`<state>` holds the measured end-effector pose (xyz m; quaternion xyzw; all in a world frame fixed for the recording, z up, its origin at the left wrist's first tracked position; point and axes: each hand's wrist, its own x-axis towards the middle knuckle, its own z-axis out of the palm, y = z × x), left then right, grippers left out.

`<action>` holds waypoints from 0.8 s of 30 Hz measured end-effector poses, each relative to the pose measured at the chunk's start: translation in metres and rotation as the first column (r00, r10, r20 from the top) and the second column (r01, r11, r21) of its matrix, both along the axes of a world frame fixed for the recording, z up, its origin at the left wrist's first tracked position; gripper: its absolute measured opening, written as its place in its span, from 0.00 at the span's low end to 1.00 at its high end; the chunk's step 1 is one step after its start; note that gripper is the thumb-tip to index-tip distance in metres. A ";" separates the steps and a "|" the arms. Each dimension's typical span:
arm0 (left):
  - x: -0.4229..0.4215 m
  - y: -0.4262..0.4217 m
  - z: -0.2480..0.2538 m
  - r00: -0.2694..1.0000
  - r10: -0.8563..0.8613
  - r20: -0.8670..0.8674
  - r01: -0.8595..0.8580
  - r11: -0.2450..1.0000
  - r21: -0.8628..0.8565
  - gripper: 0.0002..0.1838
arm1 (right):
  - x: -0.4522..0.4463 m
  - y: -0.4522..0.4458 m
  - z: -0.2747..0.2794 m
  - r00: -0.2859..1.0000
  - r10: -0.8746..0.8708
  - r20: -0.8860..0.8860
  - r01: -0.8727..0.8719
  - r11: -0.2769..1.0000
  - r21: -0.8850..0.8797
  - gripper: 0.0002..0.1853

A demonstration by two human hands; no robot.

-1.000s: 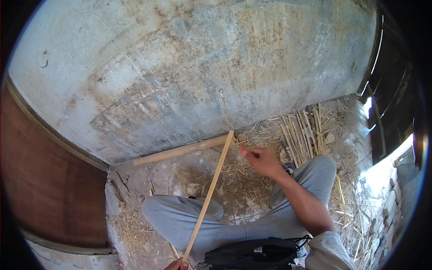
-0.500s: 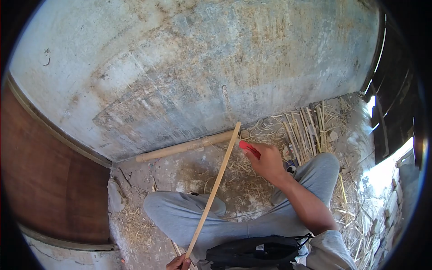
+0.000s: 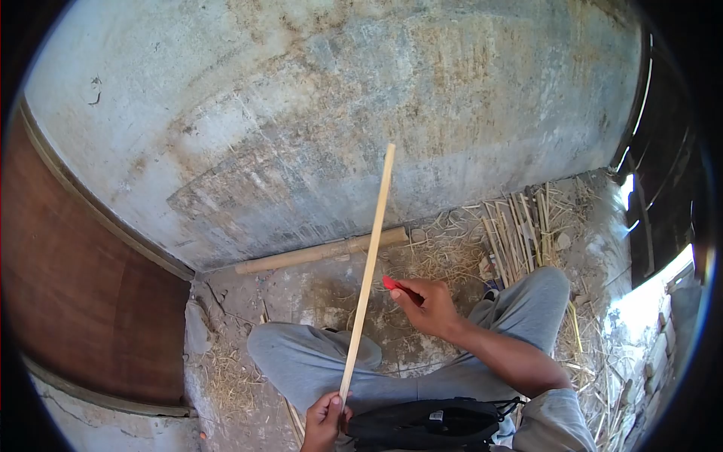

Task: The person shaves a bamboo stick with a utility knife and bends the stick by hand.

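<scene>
A long, pale bamboo strip (image 3: pixel 369 273) slants up from my lap, its top end in front of the wall. My left hand (image 3: pixel 326 420) is closed around its lower end, beside the black waist bag (image 3: pixel 429 422). To the right of the strip, my right hand (image 3: pixel 431 307) grips a red cutter knife (image 3: pixel 392 283) by its handle. The knife's blade is too small to make out, and a small gap seems to separate it from the strip. My crossed legs in grey trousers (image 3: pixel 301 361) lie beneath both.
A thick bamboo pole (image 3: pixel 324 251) lies along the foot of the stained wall (image 3: pixel 361 98). Several cut bamboo strips (image 3: pixel 516 233) are piled on the right among shavings (image 3: pixel 444 264). A brown wooden panel (image 3: pixel 90 286) stands at the left.
My left hand has moved up and to the right, raising the bamboo strip. My right hand with the cutter knife has drawn down toward me, from near the strip's top to its middle.
</scene>
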<state>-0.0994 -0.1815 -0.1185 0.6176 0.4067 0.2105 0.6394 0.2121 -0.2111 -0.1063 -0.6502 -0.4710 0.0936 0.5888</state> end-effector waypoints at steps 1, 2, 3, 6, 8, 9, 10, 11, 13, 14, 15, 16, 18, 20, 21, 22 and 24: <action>0.006 0.002 0.000 1.000 0.007 0.009 -0.007 1.000 0.014 0.19 | -0.001 0.000 -0.001 1.000 -0.006 -0.014 0.005 1.000 -0.011 0.13; 0.011 0.006 0.001 1.000 0.006 0.012 -0.006 1.000 0.014 0.19 | -0.001 0.001 -0.002 1.000 -0.011 -0.026 0.010 1.000 -0.021 0.13; 0.015 0.011 0.003 1.000 -0.019 -0.008 0.019 0.999 -0.027 0.17 | -0.002 0.000 -0.002 1.000 -0.011 -0.025 0.011 1.000 -0.021 0.13; 0.024 0.022 -0.002 0.999 -0.036 -0.005 0.035 0.997 -0.070 0.15 | -0.001 0.000 0.002 0.994 -0.050 -0.098 0.048 0.999 -0.025 0.13; 0.029 0.024 -0.004 0.999 -0.029 0.021 0.031 0.997 -0.076 0.14 | 0.004 -0.002 0.001 0.993 -0.014 0.114 0.017 0.999 -0.031 0.13; 0.031 0.024 -0.003 1.000 -0.024 0.001 0.024 0.997 -0.070 0.14 | 0.004 -0.002 0.000 0.993 -0.017 0.116 0.021 0.999 -0.031 0.13; 0.033 0.024 -0.003 1.000 -0.017 -0.019 0.016 0.998 -0.064 0.14 | 0.004 -0.002 -0.002 0.983 0.003 0.181 -0.001 1.000 -0.008 0.13; 0.033 0.023 -0.005 1.000 -0.018 -0.020 0.017 0.998 -0.065 0.14 | 0.003 -0.002 -0.004 0.969 0.023 0.244 -0.027 1.000 0.014 0.13; 0.032 0.023 -0.010 0.999 -0.034 -0.013 0.033 0.999 -0.018 0.14 | 0.000 -0.001 -0.010 0.959 0.010 0.283 -0.011 1.000 0.005 0.13; 0.030 0.023 -0.012 0.999 -0.032 -0.018 0.032 0.999 -0.019 0.14 | -0.002 0.000 -0.013 0.947 -0.003 0.321 0.004 1.000 -0.004 0.13; 0.030 0.022 -0.012 0.999 -0.026 -0.025 0.026 1.000 -0.016 0.15 | -0.003 0.000 -0.013 0.948 0.000 0.319 0.002 1.000 -0.006 0.13; 0.029 0.021 -0.013 0.999 -0.020 -0.031 0.020 1.000 -0.013 0.15 | -0.003 -0.001 -0.012 0.941 -0.001 0.337 0.009 1.000 -0.023 0.14; 0.029 0.017 -0.010 0.999 -0.030 -0.026 0.030 1.000 -0.006 0.15 | -0.002 -0.002 -0.009 0.933 -0.003 0.359 0.018 0.999 -0.040 0.14; 0.028 0.015 -0.011 0.999 -0.040 -0.022 0.041 0.999 0.002 0.15 | -0.002 -0.004 -0.006 0.926 0.025 0.377 0.011 0.996 -0.093 0.15; 0.026 0.016 -0.012 0.998 -0.062 -0.018 0.063 0.997 0.034 0.16 | -0.002 -0.003 -0.007 0.926 0.025 0.377 0.011 0.996 -0.093 0.15; 0.023 0.016 -0.013 0.996 -0.083 -0.013 0.084 0.994 0.066 0.16 | -0.004 -0.001 -0.010 0.913 -0.009 0.408 0.028 0.999 -0.042 0.14; 0.018 0.017 -0.015 0.996 -0.086 -0.016 0.086 0.995 0.053 0.16 | -0.004 0.000 -0.011 0.899 -0.044 0.436 0.044 0.999 0.009 0.14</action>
